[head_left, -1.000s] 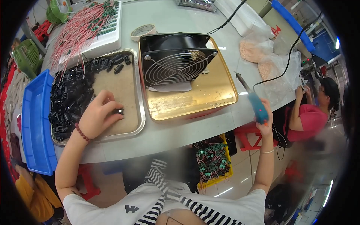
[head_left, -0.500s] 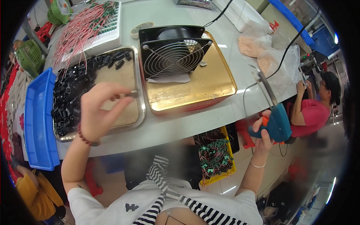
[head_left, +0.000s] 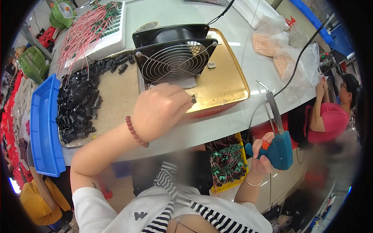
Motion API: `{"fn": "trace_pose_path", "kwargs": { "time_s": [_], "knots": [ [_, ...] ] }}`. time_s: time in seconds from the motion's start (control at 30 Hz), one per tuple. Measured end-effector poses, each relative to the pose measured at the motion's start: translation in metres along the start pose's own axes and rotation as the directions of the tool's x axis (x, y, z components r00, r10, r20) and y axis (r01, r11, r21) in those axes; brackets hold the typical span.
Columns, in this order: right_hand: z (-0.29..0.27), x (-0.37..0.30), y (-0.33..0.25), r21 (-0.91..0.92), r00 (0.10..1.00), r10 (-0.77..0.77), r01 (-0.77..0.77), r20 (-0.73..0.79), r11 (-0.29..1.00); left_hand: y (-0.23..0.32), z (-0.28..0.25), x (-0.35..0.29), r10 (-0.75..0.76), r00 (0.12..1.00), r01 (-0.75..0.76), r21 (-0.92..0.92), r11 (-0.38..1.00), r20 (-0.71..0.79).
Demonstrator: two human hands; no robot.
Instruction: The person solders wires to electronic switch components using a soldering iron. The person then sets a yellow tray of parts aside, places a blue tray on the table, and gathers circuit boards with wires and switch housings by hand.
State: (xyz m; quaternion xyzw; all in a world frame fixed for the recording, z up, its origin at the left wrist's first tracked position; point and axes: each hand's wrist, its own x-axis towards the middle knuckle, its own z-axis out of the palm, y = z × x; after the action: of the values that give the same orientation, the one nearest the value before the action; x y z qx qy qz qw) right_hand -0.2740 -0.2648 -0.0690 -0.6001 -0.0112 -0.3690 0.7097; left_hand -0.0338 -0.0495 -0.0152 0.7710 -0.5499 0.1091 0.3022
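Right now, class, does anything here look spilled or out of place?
Yes: small specks lie scattered on the gold tray, toward its front right corner, and a pale lump sits beside the black fan. They look like stray debris, though too small to identify.

Teal soldering gun [head_left: 283, 152], orange trigger [head_left: 265, 145] — black part [head_left: 193, 99] — golden tray [head_left: 226, 83].

Hands [head_left: 161, 110]: two
Held part [head_left: 193, 99]: one
Soldering gun [head_left: 282, 149]: one
Black fan [head_left: 176, 64]: one
Green fans [head_left: 33, 64]: two
Gold tray [head_left: 227, 77]: one
Steel tray [head_left: 116, 89]: one
Yellow crate [head_left: 243, 149]: one
Pellet bags [head_left: 266, 42]: two
Black parts [head_left: 77, 105]: too many to count
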Motion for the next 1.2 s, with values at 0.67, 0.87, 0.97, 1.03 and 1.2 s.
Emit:
{"fn": "trace_pose_path", "kwargs": {
  "time_s": [0.67, 0.87, 0.97, 1.03, 1.2],
  "knots": [
    [0.025, -0.006, 0.007, -0.166, 0.991, -0.106, 0.091, -0.082, 0.982, -0.144, -0.023, -0.027, -0.274, 0.957, 0.287, 0.431, 0.855, -0.093],
    [0.025, -0.018, 0.009, -0.18, 0.988, -0.077, 0.052, -0.136, 0.982, -0.102, -0.051, -0.036, -0.379, 0.913, 0.393, 0.073, 0.917, -0.152],
    [0.024, -0.022, 0.01, -0.123, 0.981, -0.082, 0.061, -0.176, 0.991, -0.031, -0.069, -0.033, -0.261, 0.948, 0.252, -0.072, 0.965, -0.184],
    [0.029, -0.021, 0.013, -0.106, 0.978, -0.073, 0.053, -0.196, 0.993, -0.012, -0.061, -0.027, -0.205, 0.965, 0.193, -0.081, 0.978, -0.167],
    [0.034, -0.018, 0.019, -0.112, 0.985, -0.08, 0.063, -0.152, 0.992, -0.013, -0.038, -0.018, -0.066, 0.997, 0.061, -0.109, 0.992, -0.049]
  ]
}}
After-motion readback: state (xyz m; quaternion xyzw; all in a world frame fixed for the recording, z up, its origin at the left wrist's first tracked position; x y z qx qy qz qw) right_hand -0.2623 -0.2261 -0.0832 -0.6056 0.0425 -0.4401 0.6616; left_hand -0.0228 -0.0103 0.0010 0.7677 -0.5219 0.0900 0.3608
